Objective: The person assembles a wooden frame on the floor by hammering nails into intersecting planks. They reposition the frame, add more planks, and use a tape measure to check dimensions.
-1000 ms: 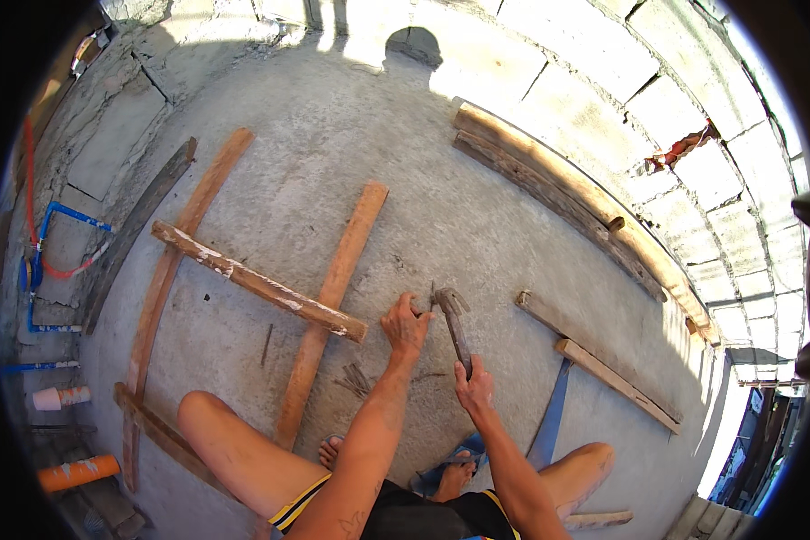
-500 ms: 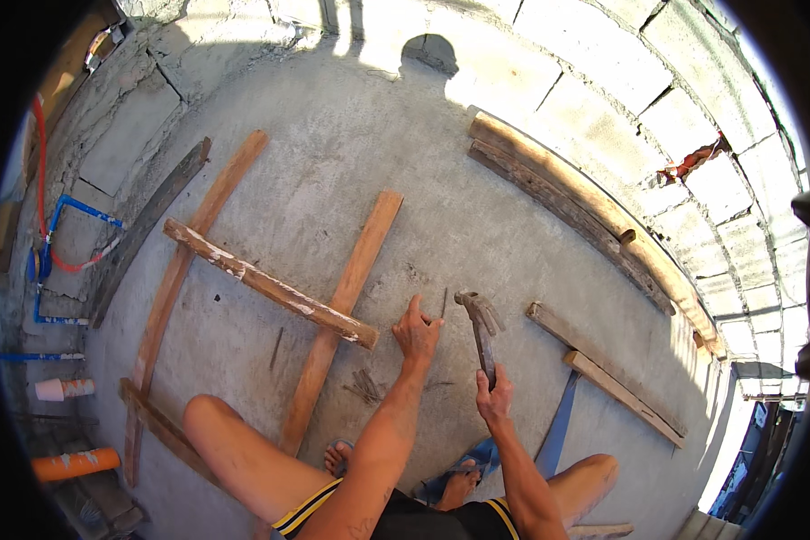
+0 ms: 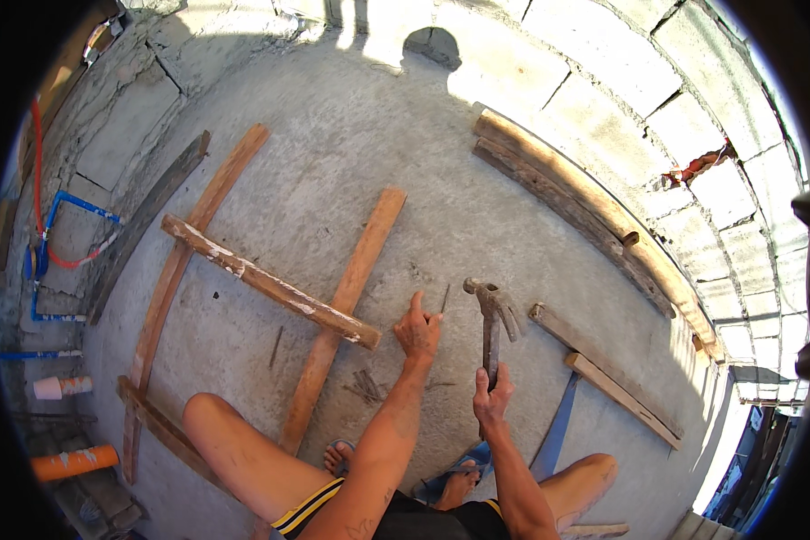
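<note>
My right hand (image 3: 493, 396) is wrapped round the handle of a claw hammer (image 3: 491, 333), its metal head raised away from me. To its left, my left hand (image 3: 418, 333) has its index finger and thumb stretched apart; its other fingers seem curled. Just off the left thumb tip is a thin dark stick or nail (image 3: 446, 298); whether they touch I cannot tell. Left of that hand, a paint-flecked wooden crosspiece (image 3: 270, 283) lies over two long planks, a nearer one (image 3: 369, 243) and a farther one (image 3: 216, 198). The crosspiece's right end is close to my left hand.
A small heap of nails or thin sticks (image 3: 364, 387) lies between my legs. Two wood pieces, one grey (image 3: 594, 360) and one lighter (image 3: 621, 399), lie right, beside a tapered blue strip (image 3: 556, 427). Thick timbers (image 3: 576, 202) line the block wall. Blue pipes (image 3: 58, 211) run left.
My right hand has shifted slightly, and the hammer head has moved up and to the right. My left hand stays almost in place. The whole view has shifted a little.
</note>
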Demonstrator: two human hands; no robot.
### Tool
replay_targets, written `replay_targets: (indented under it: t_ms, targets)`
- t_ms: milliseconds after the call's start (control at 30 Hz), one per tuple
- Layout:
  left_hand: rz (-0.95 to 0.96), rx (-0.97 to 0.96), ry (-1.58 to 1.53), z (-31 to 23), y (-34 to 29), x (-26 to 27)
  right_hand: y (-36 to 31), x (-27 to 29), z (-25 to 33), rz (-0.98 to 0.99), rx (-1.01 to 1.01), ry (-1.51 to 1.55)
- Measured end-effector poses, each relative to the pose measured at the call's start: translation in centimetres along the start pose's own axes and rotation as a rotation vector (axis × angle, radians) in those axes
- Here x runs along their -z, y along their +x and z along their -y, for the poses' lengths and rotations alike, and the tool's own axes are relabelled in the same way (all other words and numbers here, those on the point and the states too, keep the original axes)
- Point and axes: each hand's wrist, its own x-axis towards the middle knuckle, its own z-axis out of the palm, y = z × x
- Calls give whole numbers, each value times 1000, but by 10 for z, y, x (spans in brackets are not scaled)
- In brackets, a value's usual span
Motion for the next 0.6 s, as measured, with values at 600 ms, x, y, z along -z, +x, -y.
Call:
replay_targets:
  t_ms: [600]
  targets:
    - [99,151,4,-16,1,9,1,-10,-13,119,-1,-356]
